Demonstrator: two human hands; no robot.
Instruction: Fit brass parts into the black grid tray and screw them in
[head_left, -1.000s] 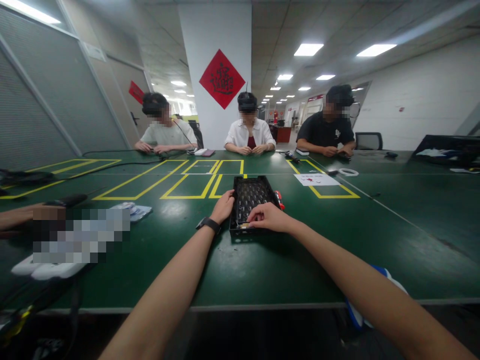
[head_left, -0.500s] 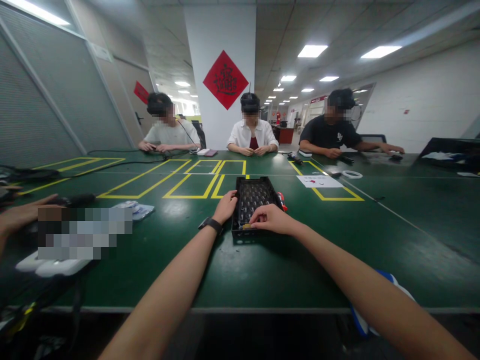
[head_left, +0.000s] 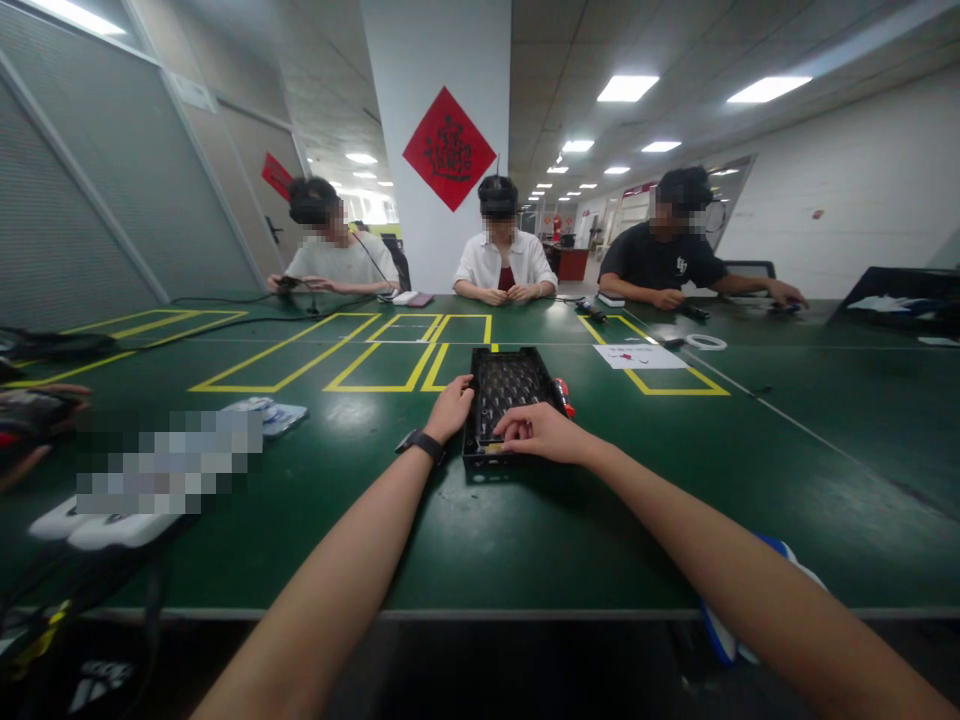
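Co-worker's hand drawn toward left edge, left hand gripping central black tray, right hand curled over it, hold unclear

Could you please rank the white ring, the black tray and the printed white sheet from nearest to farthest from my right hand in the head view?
1. Black tray: directly beneath your right hand.
2. Printed white sheet: beyond the tray, to the right.
3. White ring: farther right, past the sheet.
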